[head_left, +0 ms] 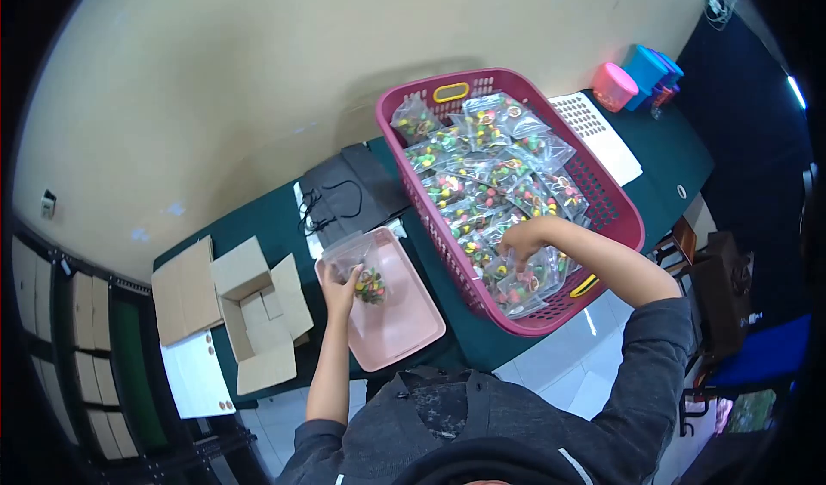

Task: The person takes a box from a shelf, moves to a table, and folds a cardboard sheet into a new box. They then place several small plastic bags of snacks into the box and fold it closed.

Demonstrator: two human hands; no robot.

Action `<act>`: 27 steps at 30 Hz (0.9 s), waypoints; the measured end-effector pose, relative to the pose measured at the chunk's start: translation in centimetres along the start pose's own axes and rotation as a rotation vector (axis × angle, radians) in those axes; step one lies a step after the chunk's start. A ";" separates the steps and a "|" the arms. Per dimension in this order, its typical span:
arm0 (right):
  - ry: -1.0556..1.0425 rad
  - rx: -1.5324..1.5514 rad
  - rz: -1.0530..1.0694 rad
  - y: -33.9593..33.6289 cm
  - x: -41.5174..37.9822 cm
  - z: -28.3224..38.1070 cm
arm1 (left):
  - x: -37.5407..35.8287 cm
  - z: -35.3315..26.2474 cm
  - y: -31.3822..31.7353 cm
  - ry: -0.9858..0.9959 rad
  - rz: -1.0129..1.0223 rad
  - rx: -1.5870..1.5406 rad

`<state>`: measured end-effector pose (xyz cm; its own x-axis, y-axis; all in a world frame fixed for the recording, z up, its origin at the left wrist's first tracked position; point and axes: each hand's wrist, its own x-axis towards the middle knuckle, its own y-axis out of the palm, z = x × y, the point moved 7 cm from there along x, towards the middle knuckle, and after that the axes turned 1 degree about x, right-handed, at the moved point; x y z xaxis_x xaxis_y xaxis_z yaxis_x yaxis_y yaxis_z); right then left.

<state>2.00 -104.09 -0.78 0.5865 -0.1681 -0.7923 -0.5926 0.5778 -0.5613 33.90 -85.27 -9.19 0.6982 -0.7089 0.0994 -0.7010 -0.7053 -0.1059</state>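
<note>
My left hand is closed on a clear plastic bag of colourful candies, held above a pink tray. Inside the large maroon laundry basket lie many similar clear candy bags, piled in layers. My right hand reaches into the near part of that basket. Its fingers are bent down onto a candy bag there, and they appear to pinch its top. The fingertips are partly hidden against the plastic.
An open cardboard box stands left of the tray, beside a flattened carton and white sticker sheets. A dark bag with a cord lies behind the tray. Right of the basket are another sticker sheet and a pink container.
</note>
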 end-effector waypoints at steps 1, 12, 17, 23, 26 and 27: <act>-0.012 0.006 0.038 0.2 0.2 0.0 | -0.1 2.5 0.2 -0.066 0.004 -0.045; -0.136 0.267 -0.637 -9.8 -10.8 1.0 | -0.5 3.1 -0.9 0.031 -0.138 0.236; -0.218 0.663 -1.064 -14.0 -17.6 2.5 | -1.9 -7.0 0.7 0.297 -0.227 0.242; -0.543 0.822 -0.850 -15.2 -14.6 12.5 | -2.2 -22.2 7.0 0.212 0.529 -0.519; -0.662 0.915 -0.831 -14.7 -10.9 15.5 | -3.1 -20.1 8.8 0.033 0.679 -0.609; -0.663 0.886 -0.826 -14.8 -9.5 15.7 | -3.8 -21.0 8.6 -0.073 0.635 -0.780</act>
<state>13.88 -98.50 18.79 0.8912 -0.4437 0.0940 0.4518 0.8497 -0.2718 22.17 -88.69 10.25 0.1511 -0.9709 0.1857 -0.8272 -0.0213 0.5615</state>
